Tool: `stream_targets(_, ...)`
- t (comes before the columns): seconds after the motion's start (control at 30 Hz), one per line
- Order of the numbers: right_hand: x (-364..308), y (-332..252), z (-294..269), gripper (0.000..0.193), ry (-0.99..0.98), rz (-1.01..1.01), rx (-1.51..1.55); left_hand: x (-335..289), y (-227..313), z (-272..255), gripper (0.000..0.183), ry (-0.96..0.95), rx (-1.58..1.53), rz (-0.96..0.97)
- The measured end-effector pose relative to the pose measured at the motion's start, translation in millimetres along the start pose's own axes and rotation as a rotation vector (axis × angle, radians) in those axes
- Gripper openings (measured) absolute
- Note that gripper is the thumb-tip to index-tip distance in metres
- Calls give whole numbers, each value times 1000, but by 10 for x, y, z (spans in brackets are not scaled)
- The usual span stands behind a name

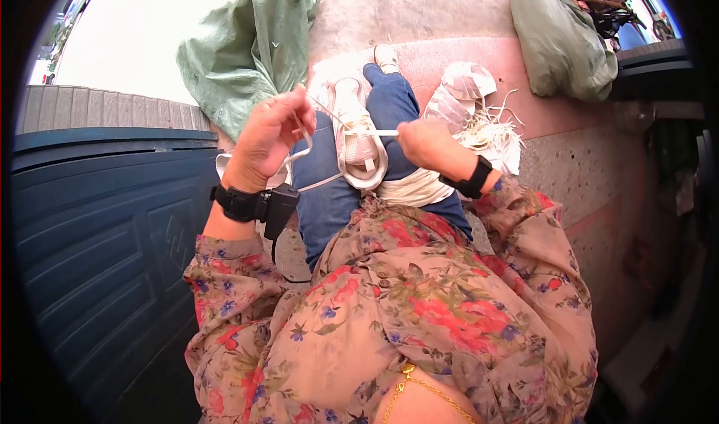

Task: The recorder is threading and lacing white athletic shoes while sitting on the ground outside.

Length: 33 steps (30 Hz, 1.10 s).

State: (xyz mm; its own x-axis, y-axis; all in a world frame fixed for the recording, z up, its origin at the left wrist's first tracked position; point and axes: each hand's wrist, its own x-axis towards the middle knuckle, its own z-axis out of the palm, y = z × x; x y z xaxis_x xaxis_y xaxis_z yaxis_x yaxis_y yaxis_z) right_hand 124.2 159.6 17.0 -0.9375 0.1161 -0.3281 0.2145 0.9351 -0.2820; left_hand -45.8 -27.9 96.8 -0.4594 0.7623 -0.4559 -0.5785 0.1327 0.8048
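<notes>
A white shoe rests on my thighs, its toe pointing away from me and its opening towards me. White shoelace runs across the shoe's upper. My right hand is closed on the lace just right of the shoe. To the left, my left hand is raised with its fingers pinched on the other stretch of lace, and a loop of it hangs below the fingers. A bunch of loose white laces lies over my right thigh.
On the right, more white shoes lie beside a heap of pale laces. Green sacks stand ahead on the left, and another green sack at the far right. A dark blue panelled door borders my left side.
</notes>
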Motion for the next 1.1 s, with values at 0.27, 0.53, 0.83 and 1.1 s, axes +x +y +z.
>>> stream_targets(0.27, -257, -2, -1073, 40, 301, 45, 1625, -29, -725, -561, 21, 430, 37, -67)
stream_targets(0.53, -739, 884, -1511, 24, 647, -577, 2065, -2, -1175, -375, 17, 498, 1394, 640)
stream_targets(0.83, -537, 635, -924, 19, 630, 231, 1134, 65, -367, -1123, 11, 203, 187, 228)
stream_targets(1.1, -165, 166, 166, 14, 544, -271, 193, -399, 580, -1711, 26, 440, -186, 477)
